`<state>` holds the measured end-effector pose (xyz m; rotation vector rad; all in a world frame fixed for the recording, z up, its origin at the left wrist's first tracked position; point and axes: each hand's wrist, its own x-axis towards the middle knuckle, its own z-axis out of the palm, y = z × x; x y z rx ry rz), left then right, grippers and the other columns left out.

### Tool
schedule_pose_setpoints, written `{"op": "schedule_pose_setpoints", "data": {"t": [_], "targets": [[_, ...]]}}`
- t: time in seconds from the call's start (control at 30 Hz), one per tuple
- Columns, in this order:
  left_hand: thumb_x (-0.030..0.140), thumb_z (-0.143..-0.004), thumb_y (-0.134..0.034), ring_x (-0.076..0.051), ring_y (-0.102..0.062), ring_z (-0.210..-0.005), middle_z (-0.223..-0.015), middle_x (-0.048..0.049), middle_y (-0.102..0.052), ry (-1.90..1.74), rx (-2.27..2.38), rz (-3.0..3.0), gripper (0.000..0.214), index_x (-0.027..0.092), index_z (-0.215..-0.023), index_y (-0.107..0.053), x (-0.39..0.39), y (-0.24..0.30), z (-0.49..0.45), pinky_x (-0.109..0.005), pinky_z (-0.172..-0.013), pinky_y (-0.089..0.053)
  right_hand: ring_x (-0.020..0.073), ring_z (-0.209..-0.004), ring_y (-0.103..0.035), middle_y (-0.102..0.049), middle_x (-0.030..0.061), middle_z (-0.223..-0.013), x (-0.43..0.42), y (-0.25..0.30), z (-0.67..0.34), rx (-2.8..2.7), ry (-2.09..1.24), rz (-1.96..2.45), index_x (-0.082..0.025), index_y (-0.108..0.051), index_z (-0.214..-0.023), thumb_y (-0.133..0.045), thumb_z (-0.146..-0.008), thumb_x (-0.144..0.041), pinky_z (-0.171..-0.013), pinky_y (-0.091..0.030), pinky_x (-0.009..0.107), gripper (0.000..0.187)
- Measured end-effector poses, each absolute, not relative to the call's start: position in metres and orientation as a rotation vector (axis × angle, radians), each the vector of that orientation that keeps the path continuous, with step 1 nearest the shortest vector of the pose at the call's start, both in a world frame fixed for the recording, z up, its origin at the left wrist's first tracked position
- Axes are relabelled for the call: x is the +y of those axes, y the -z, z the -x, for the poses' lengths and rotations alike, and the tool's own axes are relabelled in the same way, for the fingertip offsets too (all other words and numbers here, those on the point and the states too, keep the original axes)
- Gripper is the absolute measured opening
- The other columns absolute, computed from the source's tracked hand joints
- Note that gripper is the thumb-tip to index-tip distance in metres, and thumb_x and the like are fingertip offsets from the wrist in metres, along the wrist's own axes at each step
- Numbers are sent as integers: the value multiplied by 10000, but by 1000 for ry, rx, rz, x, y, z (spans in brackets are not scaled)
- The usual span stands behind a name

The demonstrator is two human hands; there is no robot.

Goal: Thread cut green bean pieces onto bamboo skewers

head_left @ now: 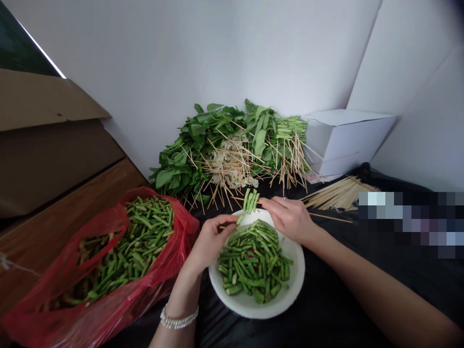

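Note:
My right hand [288,217] pinches a thin wooden skewer [237,198] on which several short green bean pieces [250,200] sit side by side. These hang above the far rim of a white bowl [295,292]. My left hand [213,239], wearing a beaded bracelet at the wrist, holds one cut green bean piece [239,220] between thumb and fingertips, just below and left of the skewered ones. Beneath both hands the bowl holds a heap of cut green beans [253,270], with a bit of red showing among them.
On the left lies an open red plastic bag [186,227] full of cut beans. Behind the bowl are piled skewered leafy greens [177,169] and pale skewered food [232,159]. Loose skewers [337,193] lie to the right, near a white box [348,137]. A cardboard box [47,145] stands far left.

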<state>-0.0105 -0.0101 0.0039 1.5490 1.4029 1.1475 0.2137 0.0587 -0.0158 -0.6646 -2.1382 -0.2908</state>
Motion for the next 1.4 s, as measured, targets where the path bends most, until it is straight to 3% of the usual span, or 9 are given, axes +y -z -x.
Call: {"op": "schedule_pose_setpoints", "data": {"t": [0.17,0.3,1.23,1.4], "targets": [[249,-663,-831,-111,-646,-688,-813,-36,-745,-1510,1155,-941,284,168,-920,-744,-3,-1,19,-209,-669,-503,118,-678,-572,-633,34,-757,56,17,-211,-2163,320,606,-120,-645,-1106,-378,-935,-92,-655,-444,236,319],[184,-576,-883,-101,-663,-686,-824,-56,-755,-1543,996,-718,326,132,-868,-748,-2,-4,20,-190,-671,-533,118,-630,-533,-608,20,-732,54,18,-209,-2228,351,596,-130,-641,-1110,-370,-928,-91,-618,-421,245,329],[158,-541,-896,-79,-646,-596,-714,-20,-741,-1555,1031,-694,342,133,-850,-753,-3,-1,10,-176,-627,-531,122,-623,-516,-594,15,-725,52,19,-207,-2271,379,573,-125,-645,-1102,-381,-923,-100,-590,-395,260,320],[220,-549,-898,-65,-613,-544,-625,1,-702,-1531,1091,-743,276,132,-754,-736,-4,-4,9,-156,-576,-503,120,-620,-510,-595,16,-725,52,19,-207,-2265,363,579,-124,-641,-1104,-376,-921,-100,-593,-403,255,323]]}}
